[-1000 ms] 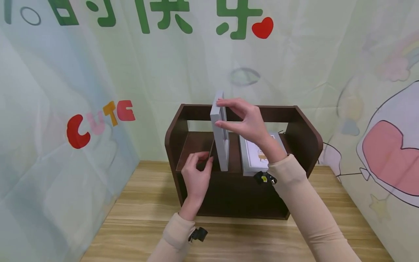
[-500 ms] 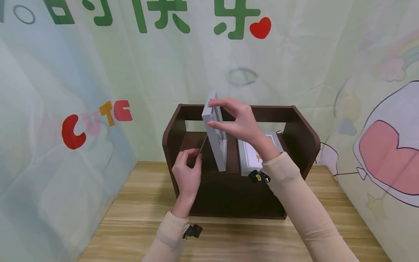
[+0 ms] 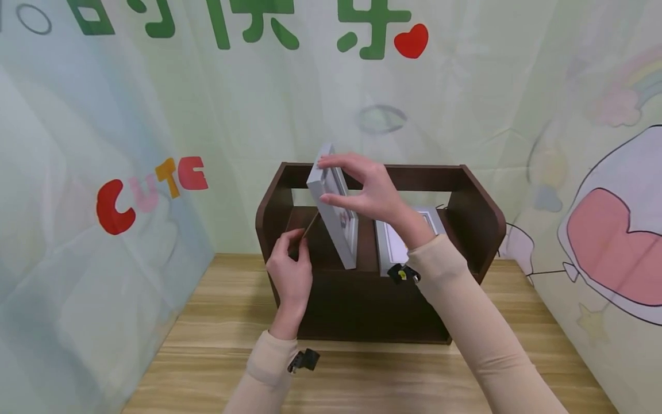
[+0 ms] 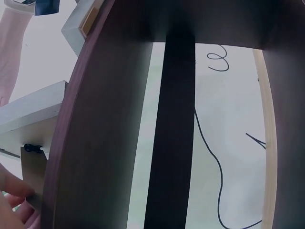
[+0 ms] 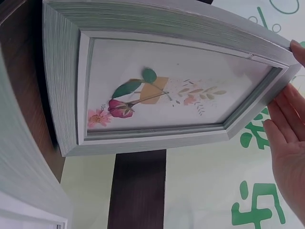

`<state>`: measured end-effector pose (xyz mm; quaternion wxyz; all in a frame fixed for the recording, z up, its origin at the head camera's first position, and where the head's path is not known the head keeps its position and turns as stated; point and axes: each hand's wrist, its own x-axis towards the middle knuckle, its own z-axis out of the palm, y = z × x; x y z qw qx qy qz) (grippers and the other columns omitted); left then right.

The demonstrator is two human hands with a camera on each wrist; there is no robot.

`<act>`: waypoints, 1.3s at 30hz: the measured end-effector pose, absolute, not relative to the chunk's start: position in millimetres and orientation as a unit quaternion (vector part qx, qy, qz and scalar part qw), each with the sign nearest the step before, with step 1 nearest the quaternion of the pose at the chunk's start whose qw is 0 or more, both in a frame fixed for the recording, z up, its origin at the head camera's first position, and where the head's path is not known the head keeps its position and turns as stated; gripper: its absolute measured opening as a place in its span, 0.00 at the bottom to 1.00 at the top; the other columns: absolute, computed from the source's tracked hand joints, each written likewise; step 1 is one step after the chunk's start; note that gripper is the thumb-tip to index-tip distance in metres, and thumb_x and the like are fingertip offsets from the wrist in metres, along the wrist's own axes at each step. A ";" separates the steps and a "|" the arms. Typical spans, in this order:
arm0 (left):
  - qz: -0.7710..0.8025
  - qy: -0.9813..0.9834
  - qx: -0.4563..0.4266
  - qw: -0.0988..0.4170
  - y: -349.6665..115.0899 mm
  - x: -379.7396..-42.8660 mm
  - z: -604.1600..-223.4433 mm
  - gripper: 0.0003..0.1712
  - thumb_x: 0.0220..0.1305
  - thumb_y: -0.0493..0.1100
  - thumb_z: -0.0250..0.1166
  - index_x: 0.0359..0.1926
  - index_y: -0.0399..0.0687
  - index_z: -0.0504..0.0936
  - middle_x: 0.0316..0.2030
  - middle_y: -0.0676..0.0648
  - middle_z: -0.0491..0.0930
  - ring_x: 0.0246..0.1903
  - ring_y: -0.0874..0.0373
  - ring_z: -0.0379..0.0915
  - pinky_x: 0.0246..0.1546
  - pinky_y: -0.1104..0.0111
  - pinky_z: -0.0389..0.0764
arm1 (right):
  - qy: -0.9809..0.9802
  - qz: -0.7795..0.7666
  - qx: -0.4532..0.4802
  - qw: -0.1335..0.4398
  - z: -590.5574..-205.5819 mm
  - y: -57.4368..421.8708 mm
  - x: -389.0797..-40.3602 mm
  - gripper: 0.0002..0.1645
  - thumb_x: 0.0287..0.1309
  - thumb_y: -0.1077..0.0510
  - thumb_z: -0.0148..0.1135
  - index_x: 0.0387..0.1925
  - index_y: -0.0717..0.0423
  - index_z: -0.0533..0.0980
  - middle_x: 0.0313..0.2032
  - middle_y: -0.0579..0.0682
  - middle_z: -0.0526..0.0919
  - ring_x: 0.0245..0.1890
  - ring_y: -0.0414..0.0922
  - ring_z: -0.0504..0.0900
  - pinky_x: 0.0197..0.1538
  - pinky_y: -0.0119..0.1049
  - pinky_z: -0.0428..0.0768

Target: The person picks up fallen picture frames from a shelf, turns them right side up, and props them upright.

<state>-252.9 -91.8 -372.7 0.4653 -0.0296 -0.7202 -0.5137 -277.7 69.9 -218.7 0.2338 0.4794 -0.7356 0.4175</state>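
Note:
A picture frame (image 3: pixel 335 230), whitish grey with a pressed-flower picture (image 5: pixel 125 101), leans to the left on top of a dark brown shelf unit (image 3: pixel 372 307). My right hand (image 3: pixel 369 190) holds its upper edge, thumb in front and fingers over the top. Behind the frame, my left hand (image 3: pixel 291 273) pinches the flap stand (image 3: pixel 311 223), a thin brown strip swung out from the back. In the left wrist view the stand (image 4: pixel 32 164) hangs below a small black cord on the frame's back, with my left fingertips on its end.
Another whitish-grey frame (image 3: pixel 387 253) lies on the shelf top to the right, partly behind my right wrist. The unit has raised side panels (image 3: pixel 481 224) and a back rail (image 3: pixel 429 178). It stands on a wood-grain table (image 3: pixel 207 339) before a printed cloth backdrop (image 3: pixel 248 103).
The frame's top has tipped to the left, from nearly upright to a clear lean, with my right hand moving along. My left hand has pulled the stand further left, away from the back.

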 end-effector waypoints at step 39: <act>-0.452 -0.738 -0.022 0.501 -95.7 -256.9 -369.7 0.08 0.61 0.27 0.59 0.39 0.39 0.81 0.35 0.41 0.80 0.40 0.47 0.77 0.44 0.57 0.77 | -0.740 0.343 0.508 0.275 -236.7 55.5 -316.6 0.31 0.47 0.49 0.73 0.54 0.52 0.77 0.56 0.45 0.80 0.59 0.37 0.75 0.62 0.34 0.72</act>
